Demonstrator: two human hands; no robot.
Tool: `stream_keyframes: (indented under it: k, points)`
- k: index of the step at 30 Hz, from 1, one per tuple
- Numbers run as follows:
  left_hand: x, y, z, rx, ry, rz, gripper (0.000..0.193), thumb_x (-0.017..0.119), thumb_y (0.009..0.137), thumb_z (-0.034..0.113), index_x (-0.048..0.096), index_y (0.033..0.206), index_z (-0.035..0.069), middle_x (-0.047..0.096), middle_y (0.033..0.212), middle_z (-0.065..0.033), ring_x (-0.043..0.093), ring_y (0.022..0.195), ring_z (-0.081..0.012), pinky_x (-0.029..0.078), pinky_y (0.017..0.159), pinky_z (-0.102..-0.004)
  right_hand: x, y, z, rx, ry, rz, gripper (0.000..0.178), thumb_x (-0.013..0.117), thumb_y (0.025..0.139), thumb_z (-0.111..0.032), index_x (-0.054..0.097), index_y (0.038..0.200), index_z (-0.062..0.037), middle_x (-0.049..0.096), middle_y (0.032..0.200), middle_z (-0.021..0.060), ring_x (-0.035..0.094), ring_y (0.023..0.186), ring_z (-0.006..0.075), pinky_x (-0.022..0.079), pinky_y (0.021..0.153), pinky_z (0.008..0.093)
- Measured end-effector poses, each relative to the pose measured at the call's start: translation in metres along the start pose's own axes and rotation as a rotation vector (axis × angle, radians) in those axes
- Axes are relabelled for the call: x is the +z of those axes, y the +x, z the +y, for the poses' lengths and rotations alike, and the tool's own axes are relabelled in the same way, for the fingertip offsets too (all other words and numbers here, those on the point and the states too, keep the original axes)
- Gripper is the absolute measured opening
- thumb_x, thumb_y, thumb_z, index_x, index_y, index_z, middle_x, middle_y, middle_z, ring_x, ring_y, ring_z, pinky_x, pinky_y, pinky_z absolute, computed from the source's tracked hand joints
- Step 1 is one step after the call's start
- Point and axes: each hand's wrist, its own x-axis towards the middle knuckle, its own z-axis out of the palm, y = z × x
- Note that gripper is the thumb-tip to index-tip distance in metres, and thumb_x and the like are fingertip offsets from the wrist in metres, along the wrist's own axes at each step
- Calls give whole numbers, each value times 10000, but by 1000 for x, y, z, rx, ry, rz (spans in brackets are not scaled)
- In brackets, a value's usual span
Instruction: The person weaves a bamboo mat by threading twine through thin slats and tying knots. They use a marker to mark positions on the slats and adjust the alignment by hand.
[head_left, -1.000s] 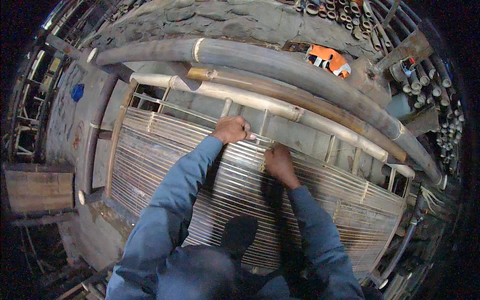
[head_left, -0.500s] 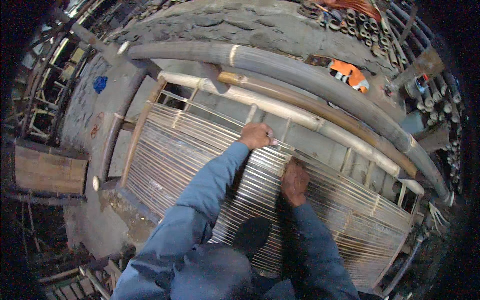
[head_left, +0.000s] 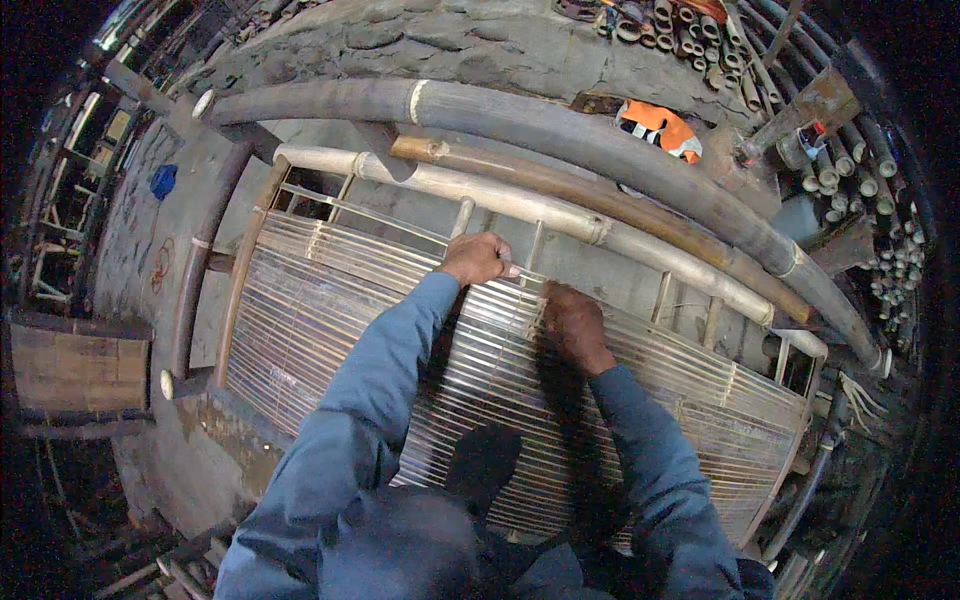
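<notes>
A panel of thin, pale bamboo strips [head_left: 330, 270], laid side by side and tied across with bindings, lies before me within a bamboo frame. My left hand [head_left: 478, 258] is closed at the panel's far edge, its thumb and fingers pinching the outermost bamboo strip [head_left: 390, 225]. Just right of it, my right hand [head_left: 577, 325] is curled against the same edge. Whatever its fingers hold is hidden under the hand. A dark foot [head_left: 485, 465] rests on the panel nearer to me.
A thick grey bamboo pole [head_left: 530, 112] and a pale bamboo rail [head_left: 490, 200] run across beyond the panel. On the ground lies an orange cloth item [head_left: 660, 130]. Cut bamboo tubes [head_left: 690, 35] are stacked at the far right. A blue scrap [head_left: 164, 180] lies at left.
My right hand has moved farther away from me, up to the panel's far edge and closer level with the left. The left hand keeps its place on the edge. The whole view has shifted slightly.
</notes>
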Motion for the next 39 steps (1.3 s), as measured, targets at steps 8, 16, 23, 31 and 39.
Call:
stream_keyframes:
  k: [8,16,23,31,39]
  points:
    - [1,12,30,137,-63,-68,317,792,802,435,763,947,155,749,888,-78,713,917,-274,530,822,-408,24,7,54,-9,-232,-246,207,650,821,-179,665,1016,-109,596,1136,149,618,1047,368,514,849,555]
    - [21,41,-10,138,-262,-405,246,789,839,239,742,910,8,725,808,-97,647,797,-192,514,784,-374,-14,-27,15,38,-86,5,307,649,799,-191,685,1088,-92,532,1208,157,476,1110,391,385,939,528]
    - [3,43,1,176,-272,-491,334,794,828,294,733,947,-12,726,921,-141,672,903,-248,518,845,-375,10,2,0,284,-251,126,311,607,886,-321,722,941,-38,580,1090,194,508,1079,398,407,894,539]
    - [0,36,3,179,-264,-383,322,806,779,242,726,980,3,721,863,-123,674,815,-245,530,795,-370,51,41,-16,492,-84,209,262,672,836,-279,699,879,-22,638,904,183,608,880,399,470,803,543]
    - [-19,16,6,179,-330,24,243,765,790,145,696,1001,45,709,999,-174,673,964,-337,524,838,-396,45,19,2,558,836,148,194,742,845,-176,653,904,-14,668,835,76,639,845,205,498,787,349]
